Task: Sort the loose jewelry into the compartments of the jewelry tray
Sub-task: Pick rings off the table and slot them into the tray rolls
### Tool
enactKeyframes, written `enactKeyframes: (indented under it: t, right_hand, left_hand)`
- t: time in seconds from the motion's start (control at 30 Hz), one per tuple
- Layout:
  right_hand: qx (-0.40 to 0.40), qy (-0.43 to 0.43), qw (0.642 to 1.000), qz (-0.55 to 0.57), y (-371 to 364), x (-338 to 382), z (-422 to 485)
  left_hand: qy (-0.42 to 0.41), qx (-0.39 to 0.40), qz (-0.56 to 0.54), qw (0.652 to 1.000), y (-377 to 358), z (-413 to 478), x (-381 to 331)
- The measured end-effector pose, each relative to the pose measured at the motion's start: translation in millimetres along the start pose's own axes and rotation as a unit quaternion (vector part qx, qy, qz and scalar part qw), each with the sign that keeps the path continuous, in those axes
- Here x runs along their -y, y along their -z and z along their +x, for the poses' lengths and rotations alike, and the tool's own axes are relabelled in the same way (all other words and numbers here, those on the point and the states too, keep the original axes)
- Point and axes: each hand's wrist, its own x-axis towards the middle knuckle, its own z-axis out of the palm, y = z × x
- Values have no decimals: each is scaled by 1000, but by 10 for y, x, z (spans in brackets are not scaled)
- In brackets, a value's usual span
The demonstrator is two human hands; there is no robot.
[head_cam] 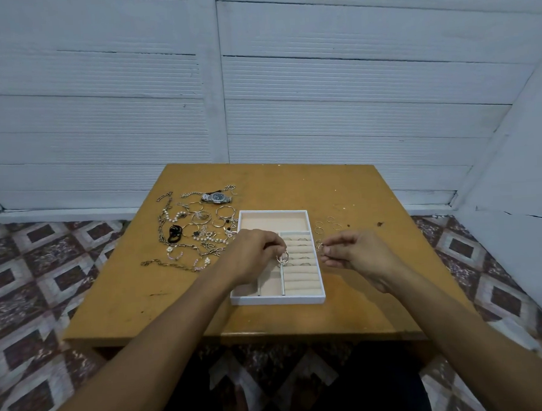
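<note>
A white jewelry tray (318, 297) with a peach lining lies in the middle of the wooden table (341, 186). Its right side has padded ring rolls (301, 273) with a few rings tucked in. My left hand (253, 256) hovers over the tray, pinching a pair of thin hoop rings (283, 257) that dangle above the ring rolls. My right hand (357, 251) is just right of the tray, its fingertips closed on a small ring (319, 244). A few loose rings (325, 224) lie on the table beyond that hand.
A heap of chains, pearl bracelets, bangles and a black hair tie (175, 234) is spread left of the tray, with a steel wristwatch (216, 197) at its far edge. The tray's large far compartment (273, 221) holds nothing. A white panelled wall stands behind the table.
</note>
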Motion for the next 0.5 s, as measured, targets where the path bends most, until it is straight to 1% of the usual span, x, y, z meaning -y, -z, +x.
enactKeyframes:
  t: [0.27,0.5]
  right_hand:
    - [15,-14,999,-28,-109,-89,-59]
    - [16,-5,998,-68,-141,-95,-69]
  left_hand:
    - [0,3,13,1000,-78,-81,-20]
    - [-12,7,28,1000,-123,-91,-65]
